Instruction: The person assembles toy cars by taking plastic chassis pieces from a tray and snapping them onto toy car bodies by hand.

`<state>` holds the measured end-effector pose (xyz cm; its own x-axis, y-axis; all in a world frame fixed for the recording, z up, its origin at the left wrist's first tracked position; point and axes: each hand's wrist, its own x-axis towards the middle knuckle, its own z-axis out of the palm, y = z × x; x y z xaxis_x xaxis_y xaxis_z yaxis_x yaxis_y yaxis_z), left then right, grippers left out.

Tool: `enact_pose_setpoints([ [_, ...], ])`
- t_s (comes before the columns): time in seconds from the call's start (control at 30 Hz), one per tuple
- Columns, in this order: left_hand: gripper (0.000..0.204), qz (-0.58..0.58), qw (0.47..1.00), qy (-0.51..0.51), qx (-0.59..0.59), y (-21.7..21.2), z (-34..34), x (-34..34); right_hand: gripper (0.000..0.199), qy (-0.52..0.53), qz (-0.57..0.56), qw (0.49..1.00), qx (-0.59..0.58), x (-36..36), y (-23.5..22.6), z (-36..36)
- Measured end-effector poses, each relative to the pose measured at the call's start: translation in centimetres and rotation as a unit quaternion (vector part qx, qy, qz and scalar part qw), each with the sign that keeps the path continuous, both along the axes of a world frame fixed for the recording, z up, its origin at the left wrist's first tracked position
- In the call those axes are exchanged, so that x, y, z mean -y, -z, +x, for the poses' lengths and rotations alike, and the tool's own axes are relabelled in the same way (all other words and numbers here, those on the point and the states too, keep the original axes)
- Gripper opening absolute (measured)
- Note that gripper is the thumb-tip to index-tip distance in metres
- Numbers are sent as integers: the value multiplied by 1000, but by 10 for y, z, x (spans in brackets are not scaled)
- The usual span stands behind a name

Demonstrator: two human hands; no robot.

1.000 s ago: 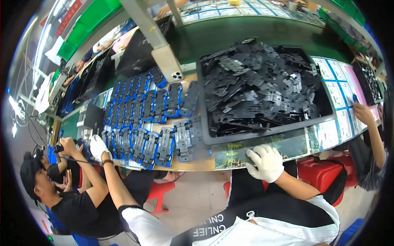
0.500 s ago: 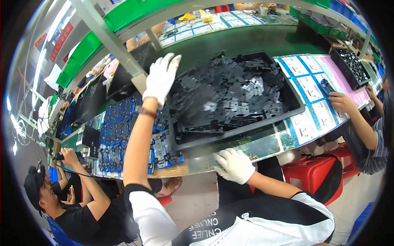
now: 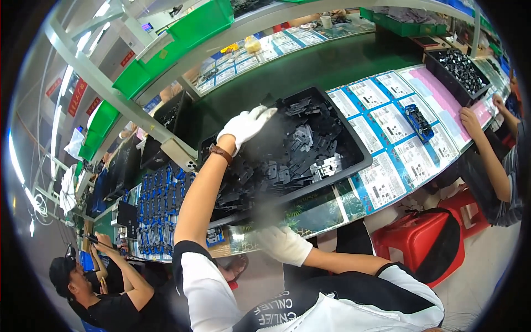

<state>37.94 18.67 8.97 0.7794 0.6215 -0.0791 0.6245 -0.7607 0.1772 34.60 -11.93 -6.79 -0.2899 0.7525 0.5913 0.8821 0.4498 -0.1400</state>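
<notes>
My left hand (image 3: 247, 128), in a white glove, is over the left part of a big black bin (image 3: 362, 165). Its fingers are stretched out and hold nothing visible. Inside the bin lies a loose heap of flat black plastic parts (image 3: 301, 138), a few of them shining grey. At the table's front edge, below the bin, my gloved right hand (image 3: 285, 245) is smeared by motion, so its fingers cannot be made out. Rows of blue-and-black toy car chassis (image 3: 157, 207) stand left of my left forearm.
Printed sheets with blue borders (image 3: 387, 123) cover the table on the right, with one blue toy car chassis (image 3: 418, 123) on them. Beyond are a co-worker's hand (image 3: 472, 123) and a black box of small parts (image 3: 459, 74). A metal shelf frame (image 3: 119, 102) rises behind.
My left hand has come from the bin's far left rim over the heap. My right hand has shifted left along the table edge. The co-worker's hand has let go of the blue chassis.
</notes>
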Motion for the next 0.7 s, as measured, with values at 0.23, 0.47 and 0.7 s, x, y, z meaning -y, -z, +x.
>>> enact_pose_setpoints([
  [0.23, 75, 43, 998, -47, 17, -14, 12, 40, 35, 13, 6, 1000, -1, -4, 10, 1],
  [0.47, 67, 62, 994, -22, 91, -14, 10, 56, 45, 7, 14, 1000, 4, -5, 12, -4],
  [0.7, 50, 42, 987, 74, 135, -32, 11, 90, 40, 6, -73, 997, -1, -1, 3, -6],
])
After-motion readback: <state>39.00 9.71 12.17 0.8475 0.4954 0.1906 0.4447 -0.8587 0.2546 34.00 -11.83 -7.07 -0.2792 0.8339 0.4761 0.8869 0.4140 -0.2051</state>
